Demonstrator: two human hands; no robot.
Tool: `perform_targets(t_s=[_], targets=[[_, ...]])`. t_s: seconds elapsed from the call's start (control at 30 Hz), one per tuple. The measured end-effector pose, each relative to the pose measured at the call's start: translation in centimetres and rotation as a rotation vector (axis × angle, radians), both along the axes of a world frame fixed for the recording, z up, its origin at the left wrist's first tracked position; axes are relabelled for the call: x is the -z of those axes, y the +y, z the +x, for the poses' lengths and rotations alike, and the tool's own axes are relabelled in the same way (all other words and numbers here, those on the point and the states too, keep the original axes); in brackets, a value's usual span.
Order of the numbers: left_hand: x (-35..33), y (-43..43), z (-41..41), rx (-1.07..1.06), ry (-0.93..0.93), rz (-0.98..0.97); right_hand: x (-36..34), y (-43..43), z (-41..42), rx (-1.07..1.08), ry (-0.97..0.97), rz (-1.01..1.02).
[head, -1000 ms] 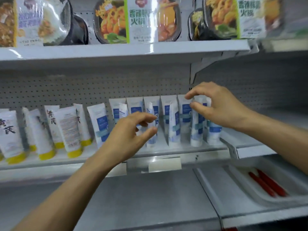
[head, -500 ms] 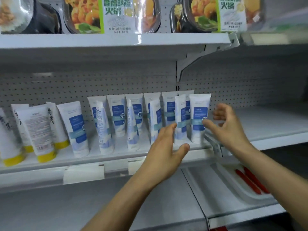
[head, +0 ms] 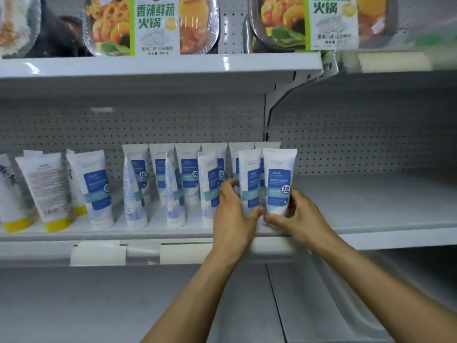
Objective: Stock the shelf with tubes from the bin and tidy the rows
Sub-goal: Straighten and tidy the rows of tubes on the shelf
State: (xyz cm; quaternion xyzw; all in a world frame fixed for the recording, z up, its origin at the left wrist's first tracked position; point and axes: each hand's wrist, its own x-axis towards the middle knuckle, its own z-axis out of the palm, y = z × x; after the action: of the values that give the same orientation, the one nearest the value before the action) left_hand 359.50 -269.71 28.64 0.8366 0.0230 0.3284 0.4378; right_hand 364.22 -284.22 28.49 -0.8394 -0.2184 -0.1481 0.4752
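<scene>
Mid shelf (head: 395,240), R end of the blue-tube rows.

Blue tubes (head: 188,175): caps down, 2 rows. Back row is close to the pegboard (head: 173,125), front row nearer the lip. Several front ones are turned edge-on or lean a bit. One blue tube stands apart at the L end.

R hand (head: 303,219): pinching the end tube (head: 279,179) low down. Thumb lies across the front near the cap, fingers curled behind its R edge. Tube is upright, label facing out, last on the R in the front row. Cap end is hidden by the thumbs, so can't tell if it sits on the shelf or is lifted.

L hand (head: 232,219): grips the next tube (head: 250,179), just L of the end tube. Fingers curl round its L edge, thumb at the front near the base. This tube is upright too, turned slightly. The 2 tubes overlap in view; touching or not, can't tell. The 2 thumbs nearly meet.

Both forearms reach up across the lower shelf (head: 99,305).

Further L: yellow-cap tubes (head: 47,189), white, one w/ its back label showing.

Label strips (head: 99,252) on the shelf lip.

Top shelf (head: 148,66): hot-pot trays (head: 153,23) w/ green-and-white sleeves.
</scene>
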Motion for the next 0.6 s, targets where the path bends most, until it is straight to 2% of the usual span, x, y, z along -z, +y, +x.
perform_targets(t_s=[0.23, 0.4, 0.6], targets=[[-0.48, 0.42, -0.50, 0.050, 0.059, 0.004, 0.20, -0.78, 0.97, -0.033, -0.003, 0.001], [-0.68, 0.25, -0.47, -0.012, 0.113, 0.087, 0.20, -0.90, 0.99, -0.035, 0.000, -0.010], [-1.01, 0.40, 0.07, 0.015, 0.191, 0.053, 0.05, -0.94, 0.83, -0.045, 0.017, -0.017]])
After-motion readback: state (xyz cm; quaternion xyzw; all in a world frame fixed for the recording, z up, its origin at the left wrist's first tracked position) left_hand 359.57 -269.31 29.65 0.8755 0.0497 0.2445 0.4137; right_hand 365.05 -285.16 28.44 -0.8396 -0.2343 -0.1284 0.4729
